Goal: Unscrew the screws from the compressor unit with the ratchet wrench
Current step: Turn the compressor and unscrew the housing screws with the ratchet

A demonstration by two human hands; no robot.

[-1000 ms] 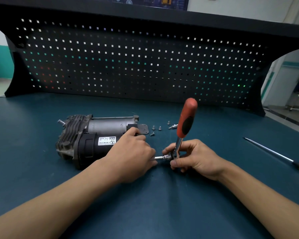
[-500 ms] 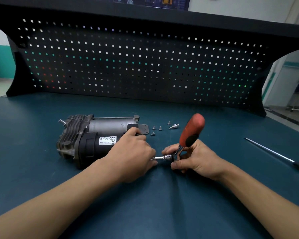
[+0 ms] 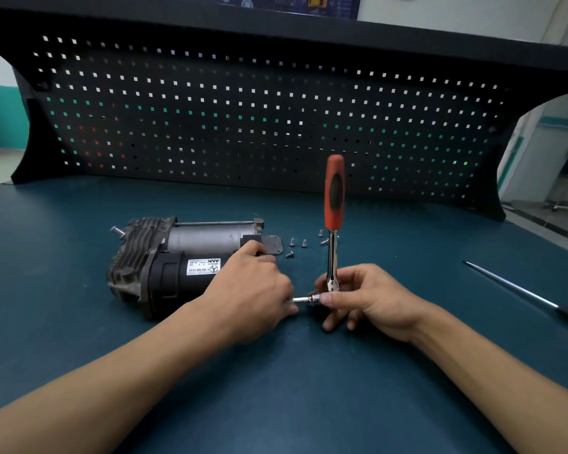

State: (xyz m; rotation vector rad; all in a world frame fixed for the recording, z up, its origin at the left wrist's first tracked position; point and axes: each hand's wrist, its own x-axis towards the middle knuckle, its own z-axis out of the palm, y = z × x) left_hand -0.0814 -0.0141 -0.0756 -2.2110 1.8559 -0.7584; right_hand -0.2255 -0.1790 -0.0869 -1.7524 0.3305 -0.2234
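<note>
My left hand (image 3: 253,290) braces the grey-and-black compressor unit (image 3: 177,257), lying left of centre on the teal worktop (image 3: 276,388), and pinches the chrome extension bar (image 3: 304,299) to steady it. My right hand (image 3: 368,299) pinches the head of the red-handled ratchet wrench (image 3: 333,204), handle upright.

Screws (image 3: 304,243) on table (image 3: 276,388) just right of compressor unit (image 3: 207,239)

Left grip (image 3: 253,290), right grip (image 3: 366,301), both curled.
</note>
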